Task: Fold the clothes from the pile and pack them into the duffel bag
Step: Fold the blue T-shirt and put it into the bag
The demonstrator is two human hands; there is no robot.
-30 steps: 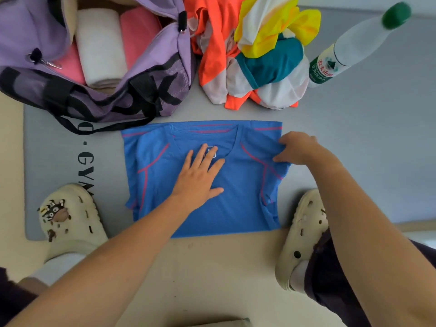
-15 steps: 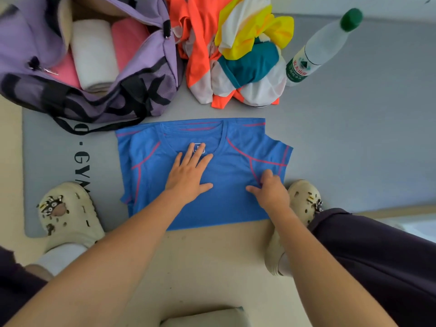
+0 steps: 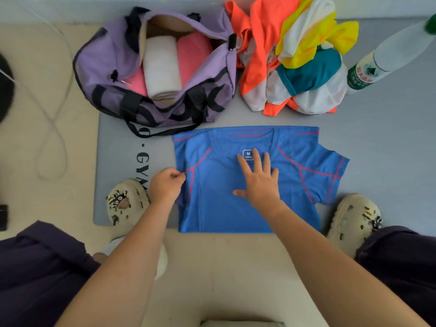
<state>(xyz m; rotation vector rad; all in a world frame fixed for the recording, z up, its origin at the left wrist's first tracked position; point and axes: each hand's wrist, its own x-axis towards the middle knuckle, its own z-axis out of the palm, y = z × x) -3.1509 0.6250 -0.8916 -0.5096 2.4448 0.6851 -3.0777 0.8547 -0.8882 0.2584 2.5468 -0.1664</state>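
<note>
Head view: a blue shirt (image 3: 247,208) lies flat on the grey mat (image 3: 377,149), in front of the open purple duffel bag (image 3: 113,62) and the clothes pile (image 3: 295,57). The left hand (image 3: 165,187) pinches the shirt's left edge with curled fingers; the right hand (image 3: 259,182) presses flat on its middle, fingers spread.

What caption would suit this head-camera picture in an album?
Left hand pinches the blue shirt's edge, right hand flat on it, before the open duffel bag.
</note>
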